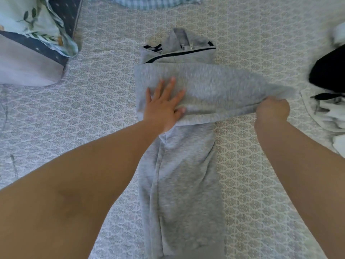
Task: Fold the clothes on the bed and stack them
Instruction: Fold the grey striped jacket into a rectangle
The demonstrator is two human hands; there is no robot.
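Note:
A grey hooded sweatshirt (179,174) lies lengthwise down the middle of the patterned bed cover (252,184), its hood and dark-striped collar at the far end. One grey sleeve (214,86) is drawn sideways across the body. My left hand (164,103) presses flat on the left part of that sleeve with fingers spread. My right hand (272,109) grips the sleeve's cuff end off the garment's right side, fingers curled round the fabric, pulling it taut.
A floral pillow (31,21) and a grey-and-navy pillow (24,62) lie at the far left. A checked cloth (149,2) shows at the top edge. A black garment (328,70) and white clothes (328,111) lie at the right edge.

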